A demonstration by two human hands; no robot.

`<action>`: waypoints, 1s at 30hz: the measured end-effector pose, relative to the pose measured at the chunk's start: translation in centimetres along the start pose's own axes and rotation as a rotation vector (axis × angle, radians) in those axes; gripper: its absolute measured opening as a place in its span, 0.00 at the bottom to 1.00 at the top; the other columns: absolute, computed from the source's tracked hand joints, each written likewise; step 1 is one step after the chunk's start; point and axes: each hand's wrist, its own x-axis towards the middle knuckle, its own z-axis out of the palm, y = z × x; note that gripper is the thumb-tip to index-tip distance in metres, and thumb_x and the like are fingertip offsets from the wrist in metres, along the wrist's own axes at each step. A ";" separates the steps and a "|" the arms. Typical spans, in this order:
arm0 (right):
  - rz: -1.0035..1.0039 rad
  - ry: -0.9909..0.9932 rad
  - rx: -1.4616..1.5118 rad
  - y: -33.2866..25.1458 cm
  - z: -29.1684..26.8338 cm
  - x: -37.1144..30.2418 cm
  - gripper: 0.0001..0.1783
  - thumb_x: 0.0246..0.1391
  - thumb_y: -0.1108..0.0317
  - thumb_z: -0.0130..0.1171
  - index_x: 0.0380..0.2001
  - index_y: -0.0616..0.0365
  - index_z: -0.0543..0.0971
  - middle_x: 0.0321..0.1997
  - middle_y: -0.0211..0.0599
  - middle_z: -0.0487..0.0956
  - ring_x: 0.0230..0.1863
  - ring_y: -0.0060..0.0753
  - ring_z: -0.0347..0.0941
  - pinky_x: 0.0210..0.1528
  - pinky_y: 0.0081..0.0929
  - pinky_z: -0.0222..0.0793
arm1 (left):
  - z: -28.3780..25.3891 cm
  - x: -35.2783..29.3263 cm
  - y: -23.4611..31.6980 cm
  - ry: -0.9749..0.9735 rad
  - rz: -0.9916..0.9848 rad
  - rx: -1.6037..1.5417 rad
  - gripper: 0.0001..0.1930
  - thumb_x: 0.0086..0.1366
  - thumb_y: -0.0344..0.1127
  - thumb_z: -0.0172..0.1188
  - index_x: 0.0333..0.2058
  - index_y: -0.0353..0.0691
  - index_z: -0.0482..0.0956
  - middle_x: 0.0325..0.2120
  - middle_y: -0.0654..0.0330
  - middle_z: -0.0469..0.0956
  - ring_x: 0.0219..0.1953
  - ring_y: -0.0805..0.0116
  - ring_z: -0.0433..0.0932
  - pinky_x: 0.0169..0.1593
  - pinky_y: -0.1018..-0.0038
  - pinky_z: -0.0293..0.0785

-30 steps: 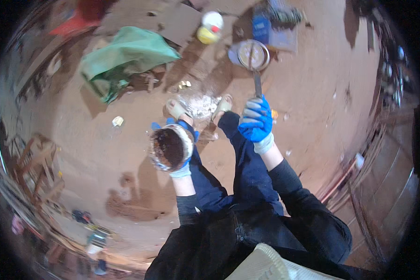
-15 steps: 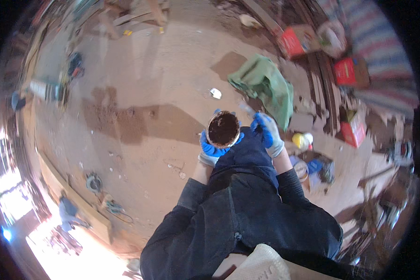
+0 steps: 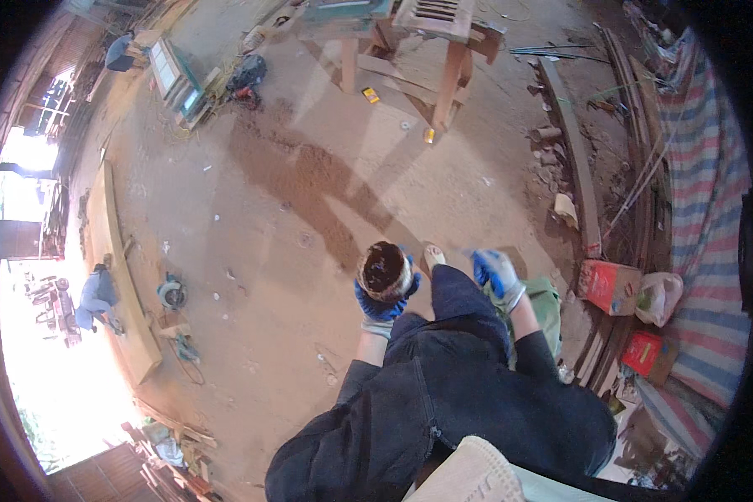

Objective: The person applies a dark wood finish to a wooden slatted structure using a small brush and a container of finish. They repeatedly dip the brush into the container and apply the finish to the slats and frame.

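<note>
A rough woodworking workshop or shed: on the bare, dusty floor (image 3: 268, 351) lie a long plank (image 3: 117, 280) at left, what looks like a circular saw (image 3: 172, 293) near it, and timber lengths (image 3: 576, 151) at right; a wooden stand (image 3: 450, 84) is at the far side.

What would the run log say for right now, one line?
left hand: holding round tub, dark brown inside | right hand: curled, grip unclear | green cloth: beside right forearm in view
</note>
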 end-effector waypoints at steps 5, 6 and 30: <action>-0.147 -0.092 0.146 -9.1 2.4 14.4 0.12 0.61 0.62 0.57 0.35 0.60 0.77 0.28 0.29 0.76 0.26 0.21 0.70 0.31 0.21 0.69 | 4.7 8.3 9.2 0.027 0.147 -0.162 0.46 0.56 0.66 0.55 0.67 0.44 0.55 0.67 0.50 0.55 0.66 0.46 0.58 0.62 0.37 0.56; -0.123 -0.138 0.143 -11.2 4.7 17.4 0.12 0.60 0.62 0.58 0.36 0.61 0.78 0.29 0.30 0.77 0.28 0.22 0.72 0.33 0.23 0.71 | 4.9 9.6 11.3 -0.003 0.127 -0.231 0.47 0.56 0.67 0.54 0.67 0.47 0.54 0.69 0.49 0.50 0.66 0.42 0.56 0.62 0.34 0.55; -0.315 -0.094 -0.363 -45.0 34.2 61.6 0.23 0.45 0.61 0.73 0.40 0.57 0.74 0.30 0.29 0.74 0.33 0.19 0.68 0.34 0.22 0.69 | 24.1 57.6 44.4 0.003 -0.254 0.826 0.52 0.55 0.74 0.50 0.67 0.41 0.52 0.66 0.49 0.55 0.67 0.51 0.58 0.68 0.50 0.54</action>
